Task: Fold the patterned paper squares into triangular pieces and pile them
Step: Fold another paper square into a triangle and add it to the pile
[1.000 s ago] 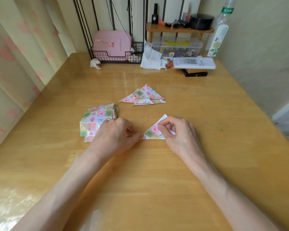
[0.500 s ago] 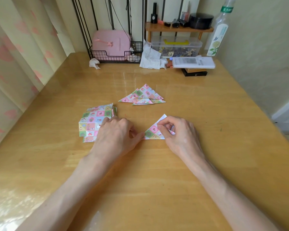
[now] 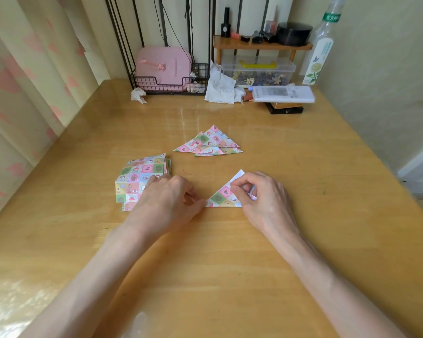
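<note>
Triangle point(image 3: 221, 198) between left hand point(image 3: 170, 201) and right hand point(image 3: 263, 200)

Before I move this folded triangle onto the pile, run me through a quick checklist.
1. Grip: ok; the left hand holds the folded triangle at its left corner, the right hand pinches its right side.
2. Corners matched: cannot tell; a white tip shows at its top.
3. Near edge down on the table: ok.
4. Room on the pile of triangles: ok, nothing lies on it.
5. Way to that pile: ok, only bare table between.
6. Next sheet: ok, the stack of squares sits beside the left hand.
</note>
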Motion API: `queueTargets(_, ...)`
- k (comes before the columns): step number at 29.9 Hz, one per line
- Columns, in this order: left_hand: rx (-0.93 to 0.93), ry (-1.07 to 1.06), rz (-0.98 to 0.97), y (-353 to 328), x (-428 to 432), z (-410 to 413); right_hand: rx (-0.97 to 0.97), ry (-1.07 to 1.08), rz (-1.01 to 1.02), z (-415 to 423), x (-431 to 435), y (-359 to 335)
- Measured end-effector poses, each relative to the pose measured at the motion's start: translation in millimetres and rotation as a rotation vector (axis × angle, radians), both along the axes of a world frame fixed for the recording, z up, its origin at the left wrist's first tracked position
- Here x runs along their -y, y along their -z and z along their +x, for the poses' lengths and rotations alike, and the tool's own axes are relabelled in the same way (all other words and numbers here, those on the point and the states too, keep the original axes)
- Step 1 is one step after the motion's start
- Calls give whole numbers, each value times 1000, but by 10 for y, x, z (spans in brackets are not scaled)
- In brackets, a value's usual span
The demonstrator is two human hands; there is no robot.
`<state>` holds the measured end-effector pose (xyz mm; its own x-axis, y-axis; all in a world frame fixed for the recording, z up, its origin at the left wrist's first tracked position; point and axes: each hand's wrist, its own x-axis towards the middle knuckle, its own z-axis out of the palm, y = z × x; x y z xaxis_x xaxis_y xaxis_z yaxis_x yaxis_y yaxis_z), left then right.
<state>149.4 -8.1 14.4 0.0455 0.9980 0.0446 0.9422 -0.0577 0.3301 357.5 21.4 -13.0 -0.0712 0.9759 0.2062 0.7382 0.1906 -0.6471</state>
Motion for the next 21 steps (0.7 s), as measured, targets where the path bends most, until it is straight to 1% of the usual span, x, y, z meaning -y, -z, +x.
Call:
queueTargets(14,-42,-82,6,-44,21,82,9,-10,0,0,14,11)
queueTargets(21,38,-82,-27,-95,15,21,45,-11,-5,1,15,-10)
